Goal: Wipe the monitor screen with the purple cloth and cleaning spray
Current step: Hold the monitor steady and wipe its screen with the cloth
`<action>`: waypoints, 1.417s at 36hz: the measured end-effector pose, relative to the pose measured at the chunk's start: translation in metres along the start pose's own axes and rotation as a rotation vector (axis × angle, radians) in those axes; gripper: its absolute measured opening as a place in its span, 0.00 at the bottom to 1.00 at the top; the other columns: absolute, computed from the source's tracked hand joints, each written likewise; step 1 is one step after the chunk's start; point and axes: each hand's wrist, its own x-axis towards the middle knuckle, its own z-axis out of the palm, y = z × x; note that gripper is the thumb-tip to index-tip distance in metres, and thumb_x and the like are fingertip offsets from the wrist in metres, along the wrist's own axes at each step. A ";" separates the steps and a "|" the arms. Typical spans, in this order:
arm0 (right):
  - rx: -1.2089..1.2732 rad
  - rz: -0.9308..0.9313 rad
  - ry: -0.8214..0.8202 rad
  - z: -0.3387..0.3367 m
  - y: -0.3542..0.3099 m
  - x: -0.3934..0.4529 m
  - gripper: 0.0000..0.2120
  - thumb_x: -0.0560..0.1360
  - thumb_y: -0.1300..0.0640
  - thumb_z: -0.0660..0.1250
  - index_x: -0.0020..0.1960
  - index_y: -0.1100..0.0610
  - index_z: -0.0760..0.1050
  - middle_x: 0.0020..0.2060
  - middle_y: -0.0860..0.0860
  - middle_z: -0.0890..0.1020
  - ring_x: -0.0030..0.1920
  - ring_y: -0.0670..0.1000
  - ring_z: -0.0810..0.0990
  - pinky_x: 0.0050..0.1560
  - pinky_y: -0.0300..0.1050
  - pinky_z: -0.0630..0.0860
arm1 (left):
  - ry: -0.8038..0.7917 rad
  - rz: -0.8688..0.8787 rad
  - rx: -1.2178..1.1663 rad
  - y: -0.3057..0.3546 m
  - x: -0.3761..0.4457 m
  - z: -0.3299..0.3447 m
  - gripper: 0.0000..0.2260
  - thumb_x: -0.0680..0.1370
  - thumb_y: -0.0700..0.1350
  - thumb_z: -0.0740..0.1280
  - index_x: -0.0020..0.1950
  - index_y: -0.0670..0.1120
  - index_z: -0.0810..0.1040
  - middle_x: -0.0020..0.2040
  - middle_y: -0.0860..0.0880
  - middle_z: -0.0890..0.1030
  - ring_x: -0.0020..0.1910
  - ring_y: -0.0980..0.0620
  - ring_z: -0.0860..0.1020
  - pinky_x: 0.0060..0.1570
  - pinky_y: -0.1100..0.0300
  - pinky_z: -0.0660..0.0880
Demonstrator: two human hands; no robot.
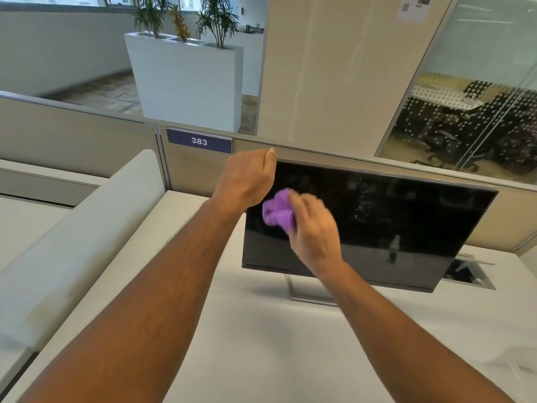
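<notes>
A black monitor [392, 216] stands on a silver foot on the white desk, its dark screen off and tilted back. My left hand [247, 178] grips the monitor's top left corner, thumb over the upper edge. My right hand [313, 228] presses a bunched purple cloth [277, 212] against the left part of the screen. Wet smears and droplets glint on the glass near the screen's middle [360, 205]. No spray bottle stands in direct view; a bottle-like shape shows only as a reflection in the lower screen.
The white desk [261, 330] spreads below the monitor. A beige partition [87, 141] with a blue "383" plate [199, 141] runs behind it. A cable hatch [470, 274] sits open at the desk's right rear. A low white divider [87, 228] lies to the left.
</notes>
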 end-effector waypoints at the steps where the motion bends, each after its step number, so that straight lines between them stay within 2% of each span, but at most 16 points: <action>1: 0.012 0.043 0.079 -0.007 0.001 0.015 0.31 0.76 0.52 0.74 0.74 0.60 0.66 0.60 0.59 0.76 0.53 0.55 0.78 0.50 0.46 0.78 | -0.005 -0.003 0.000 0.000 0.001 -0.001 0.24 0.85 0.51 0.48 0.52 0.41 0.81 0.44 0.44 0.83 0.43 0.47 0.78 0.46 0.52 0.72; 5: 0.100 0.232 0.316 -0.024 0.000 0.064 0.34 0.76 0.51 0.73 0.76 0.54 0.61 0.63 0.58 0.71 0.58 0.53 0.75 0.50 0.44 0.79 | -0.010 -0.019 -0.004 -0.001 0.002 -0.001 0.24 0.85 0.51 0.48 0.52 0.44 0.82 0.42 0.47 0.81 0.39 0.52 0.76 0.44 0.53 0.71; 8: 0.087 0.270 0.282 -0.016 -0.012 0.071 0.35 0.76 0.55 0.74 0.76 0.50 0.59 0.65 0.60 0.69 0.58 0.55 0.75 0.48 0.47 0.81 | 0.008 -0.032 -0.024 -0.001 0.001 0.002 0.23 0.85 0.51 0.48 0.45 0.49 0.80 0.37 0.52 0.79 0.36 0.56 0.74 0.41 0.57 0.67; 10: 0.035 0.225 0.189 -0.002 -0.023 0.058 0.37 0.74 0.57 0.76 0.76 0.50 0.59 0.66 0.59 0.68 0.58 0.56 0.74 0.51 0.48 0.80 | 0.015 -0.038 -0.037 -0.001 0.000 0.002 0.23 0.85 0.52 0.48 0.38 0.52 0.76 0.33 0.54 0.76 0.34 0.57 0.74 0.41 0.55 0.68; 15: -0.024 0.013 -0.146 0.042 -0.051 -0.002 0.40 0.69 0.59 0.79 0.76 0.54 0.63 0.68 0.60 0.69 0.63 0.61 0.72 0.53 0.55 0.78 | 0.004 -0.036 -0.071 -0.006 0.000 0.003 0.27 0.84 0.54 0.46 0.51 0.43 0.82 0.44 0.45 0.83 0.43 0.51 0.79 0.40 0.63 0.66; 19: -0.088 -0.181 -0.467 0.065 -0.063 -0.054 0.45 0.63 0.60 0.84 0.75 0.54 0.64 0.70 0.59 0.69 0.66 0.62 0.71 0.59 0.57 0.79 | -0.020 -0.036 -0.084 -0.010 -0.001 0.003 0.26 0.85 0.54 0.47 0.53 0.42 0.82 0.42 0.45 0.82 0.42 0.52 0.78 0.41 0.67 0.68; 23: -0.150 -0.266 -0.655 0.072 -0.063 -0.087 0.47 0.59 0.56 0.87 0.72 0.52 0.68 0.69 0.55 0.72 0.66 0.59 0.74 0.58 0.55 0.81 | -0.009 -0.031 -0.059 -0.006 -0.002 0.000 0.27 0.85 0.53 0.46 0.52 0.42 0.82 0.40 0.45 0.81 0.40 0.51 0.78 0.44 0.56 0.74; 26: -0.168 -0.328 -0.710 0.070 -0.060 -0.087 0.45 0.59 0.56 0.87 0.70 0.52 0.70 0.68 0.55 0.74 0.65 0.58 0.75 0.58 0.54 0.81 | -0.017 -0.029 -0.055 -0.004 -0.003 -0.002 0.27 0.84 0.53 0.45 0.52 0.41 0.82 0.40 0.46 0.81 0.40 0.51 0.78 0.48 0.51 0.76; 30: -0.156 -0.344 -0.583 0.063 -0.054 -0.063 0.41 0.60 0.57 0.86 0.68 0.54 0.71 0.65 0.56 0.75 0.61 0.58 0.75 0.53 0.52 0.80 | -0.021 -0.034 -0.065 -0.004 -0.001 -0.001 0.26 0.85 0.53 0.46 0.53 0.42 0.82 0.44 0.45 0.83 0.43 0.50 0.79 0.47 0.56 0.74; 32: -0.141 -0.291 -0.408 0.056 -0.050 -0.045 0.35 0.64 0.58 0.83 0.67 0.55 0.73 0.64 0.57 0.76 0.60 0.59 0.75 0.50 0.52 0.78 | -0.018 -0.038 -0.062 -0.004 0.000 0.000 0.26 0.85 0.53 0.46 0.53 0.42 0.82 0.46 0.45 0.83 0.45 0.50 0.80 0.44 0.62 0.71; 35: -0.130 -0.182 -0.114 0.043 -0.044 -0.012 0.24 0.70 0.60 0.74 0.66 0.57 0.76 0.62 0.60 0.76 0.57 0.61 0.74 0.48 0.53 0.74 | -0.017 -0.040 -0.051 -0.003 0.002 -0.001 0.27 0.85 0.53 0.46 0.53 0.43 0.82 0.48 0.45 0.84 0.47 0.49 0.80 0.49 0.55 0.73; 37: -0.118 -0.078 0.034 0.034 -0.042 0.012 0.22 0.73 0.57 0.70 0.67 0.58 0.75 0.63 0.61 0.74 0.59 0.60 0.74 0.50 0.52 0.73 | -0.019 -0.042 -0.061 -0.001 0.002 -0.001 0.27 0.85 0.53 0.46 0.53 0.43 0.83 0.48 0.45 0.84 0.47 0.50 0.80 0.51 0.53 0.74; 40: -0.078 0.082 0.181 0.026 -0.041 0.035 0.21 0.77 0.58 0.68 0.69 0.59 0.73 0.64 0.61 0.75 0.60 0.60 0.74 0.54 0.50 0.73 | -0.006 -0.046 -0.076 -0.002 0.002 0.001 0.26 0.85 0.53 0.47 0.52 0.43 0.83 0.46 0.46 0.84 0.44 0.52 0.80 0.46 0.61 0.71; 44: -0.059 0.071 0.141 0.036 -0.050 0.025 0.22 0.76 0.56 0.68 0.70 0.58 0.73 0.66 0.60 0.74 0.63 0.61 0.74 0.57 0.52 0.75 | 0.006 -0.051 -0.079 -0.005 0.003 0.004 0.26 0.85 0.53 0.47 0.51 0.43 0.83 0.45 0.46 0.84 0.43 0.53 0.80 0.40 0.72 0.65; 49: -0.071 -0.070 -0.172 0.063 -0.056 -0.034 0.36 0.67 0.57 0.81 0.72 0.57 0.72 0.69 0.58 0.69 0.66 0.61 0.70 0.60 0.55 0.76 | 0.002 -0.047 -0.084 -0.007 0.001 0.003 0.26 0.85 0.53 0.47 0.53 0.42 0.82 0.45 0.45 0.83 0.43 0.52 0.79 0.42 0.64 0.69; 51: -0.073 -0.118 -0.314 0.071 -0.055 -0.060 0.40 0.65 0.58 0.83 0.73 0.56 0.70 0.70 0.57 0.69 0.67 0.60 0.70 0.61 0.56 0.76 | -0.005 -0.052 -0.061 -0.009 0.002 0.004 0.26 0.85 0.53 0.47 0.54 0.43 0.82 0.45 0.45 0.83 0.42 0.54 0.78 0.41 0.67 0.66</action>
